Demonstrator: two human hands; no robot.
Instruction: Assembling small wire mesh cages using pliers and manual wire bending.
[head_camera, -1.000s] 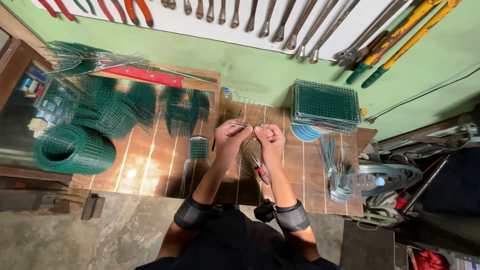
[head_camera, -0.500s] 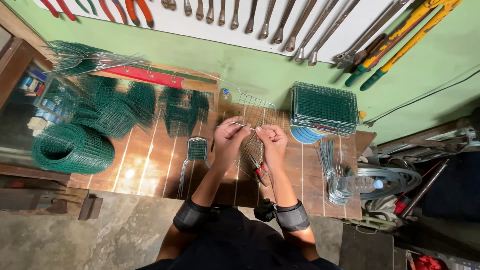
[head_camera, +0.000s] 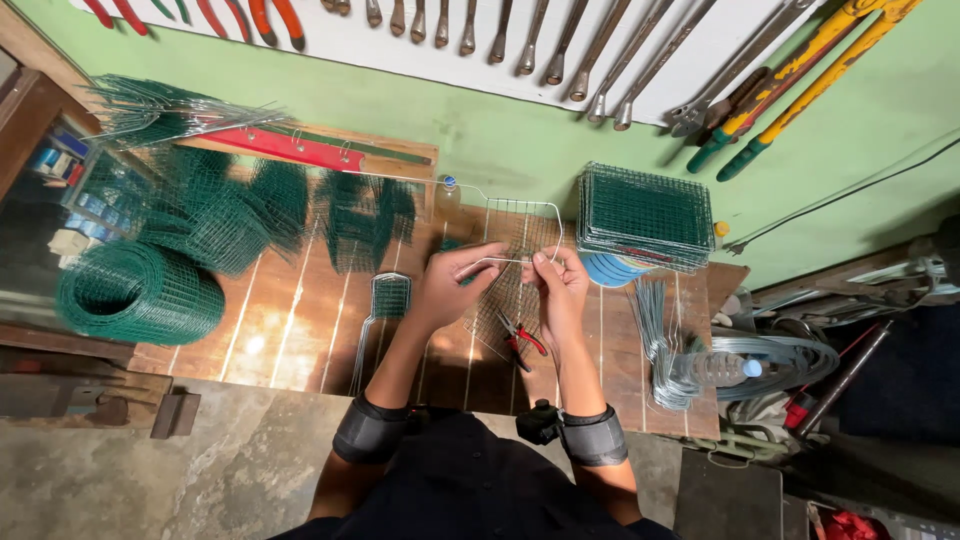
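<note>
Fingers (head_camera: 478, 262) pinch wire mesh panel (head_camera: 510, 255).

The bench (head_camera: 300, 330) is varnished wood, glossy enough to throw pale streaks of light, and the mesh panel (head_camera: 505, 290) pinched in the left hand (head_camera: 455, 285) and right hand (head_camera: 560, 290) is thin bare metal wire with a dull grey sheen. The mesh roll (head_camera: 135, 292) and the stack (head_camera: 645, 215) look like wire with a matt green coating, while the pliers (head_camera: 520, 338) have smooth red grips on dark metal. Wrenches (head_camera: 560, 45) on the wall are polished metal, and the bottle (head_camera: 715, 368) is clear plastic with a blue cap.
</note>
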